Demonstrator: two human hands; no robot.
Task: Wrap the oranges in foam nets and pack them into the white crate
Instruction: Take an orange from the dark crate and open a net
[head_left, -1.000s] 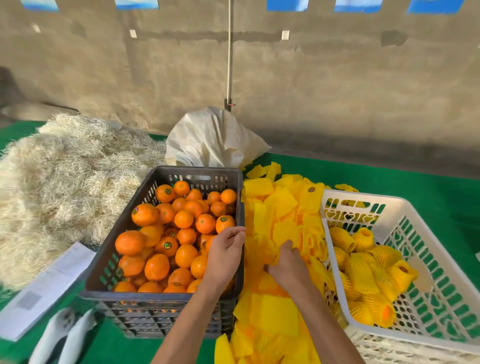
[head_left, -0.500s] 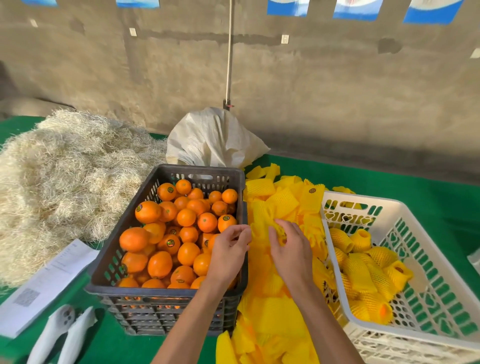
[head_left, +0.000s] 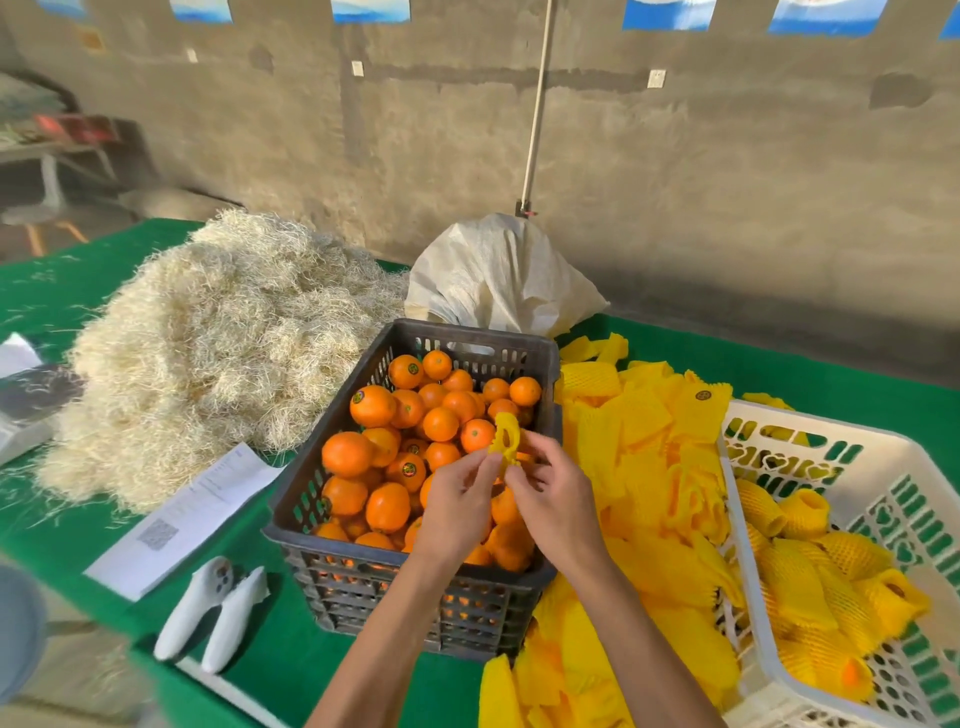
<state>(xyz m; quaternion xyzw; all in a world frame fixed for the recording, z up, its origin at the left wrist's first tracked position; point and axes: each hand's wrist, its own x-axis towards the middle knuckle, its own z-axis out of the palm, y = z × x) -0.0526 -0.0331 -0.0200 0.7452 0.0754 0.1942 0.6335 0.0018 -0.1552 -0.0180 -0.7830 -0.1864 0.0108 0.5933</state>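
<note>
Both hands, left hand and right hand, pinch one yellow foam net between their fingers, held above the black crate of loose oranges. The step in hand appears to be opening the net. Next, an orange just below the fingers must be sleeved, then carried to the white crate well to their right.

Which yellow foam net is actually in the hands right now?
The single yellow foam net held up over the dark plastic crate of oranges, pinched between left hand and right hand. The rest lie loose on the table or wrap packed oranges.
</note>
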